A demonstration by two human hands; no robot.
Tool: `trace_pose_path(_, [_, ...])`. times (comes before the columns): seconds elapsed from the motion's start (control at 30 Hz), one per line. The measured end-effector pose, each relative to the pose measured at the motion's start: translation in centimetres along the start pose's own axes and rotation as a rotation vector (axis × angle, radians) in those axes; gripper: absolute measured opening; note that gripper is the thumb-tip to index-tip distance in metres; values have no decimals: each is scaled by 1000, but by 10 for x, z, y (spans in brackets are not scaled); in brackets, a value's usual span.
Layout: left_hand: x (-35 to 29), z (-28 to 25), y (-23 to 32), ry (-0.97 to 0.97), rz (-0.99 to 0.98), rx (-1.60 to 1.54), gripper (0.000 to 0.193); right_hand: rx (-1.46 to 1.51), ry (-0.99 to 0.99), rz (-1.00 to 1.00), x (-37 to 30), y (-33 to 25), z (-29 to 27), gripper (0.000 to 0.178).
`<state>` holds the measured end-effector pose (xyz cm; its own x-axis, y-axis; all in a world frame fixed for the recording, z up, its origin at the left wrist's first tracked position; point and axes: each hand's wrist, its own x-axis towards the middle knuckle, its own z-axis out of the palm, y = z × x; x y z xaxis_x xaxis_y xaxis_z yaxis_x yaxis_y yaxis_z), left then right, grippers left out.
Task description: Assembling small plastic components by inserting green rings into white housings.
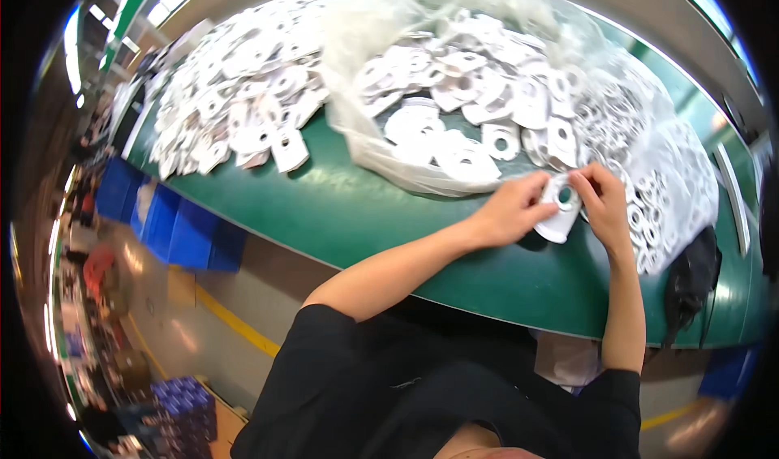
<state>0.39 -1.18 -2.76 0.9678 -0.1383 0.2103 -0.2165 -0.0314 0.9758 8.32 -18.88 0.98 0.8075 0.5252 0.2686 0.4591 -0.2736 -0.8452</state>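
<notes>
A white plastic part (555, 229) with a round hole is held between my two hands just above the green table. My left hand (513, 210) grips it from the left side, thumb across its face. At its upper right edge, my right hand (603, 203) has thumb and index fingertips pinched together beside the hole. Whether a small ring sits in those fingertips is hidden. Beyond my hands, an open clear plastic bag (365, 152) holds many similar white parts (462, 82). Small white rings (608, 118) lie heaped to the right.
A large pile of white parts (243, 78) covers the left of the green table (324, 224). On the right are another bag of rings (677, 163), a black bag (692, 285) and a white strip (732, 199). Blue bins (174, 224) stand beyond the table's left edge.
</notes>
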Motion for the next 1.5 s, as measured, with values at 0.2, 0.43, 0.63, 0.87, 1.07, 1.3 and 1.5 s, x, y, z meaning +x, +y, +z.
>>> trace_pose_path(0.2, [-15,-2,3,105,172,324,30,-18,4,154,-3,-4,23,25])
trace_pose_path(0.43, [-12,-10,10,21,45,265,44,94,-224,161,1,-15,6,28])
trace_pose_path(0.63, [-4,-29,15,-95,-92,82,32,151,-303,187,4,-11,-16,27])
trace_pose_path(0.87, [-10,-83,54,-278,-164,479,33,183,-389,189,4,1,9,16])
trace_pose_path(1.07, [-4,-275,86,625,-189,161,22,123,-137,129,6,5,3,16])
trace_pose_path(1.3, [-65,-451,137,925,119,-217,102,-23,-150,55,4,6,11,14])
trace_pose_path(1.5, [-29,-404,90,1063,81,-34,51,-116,-106,29,0,3,9,13])
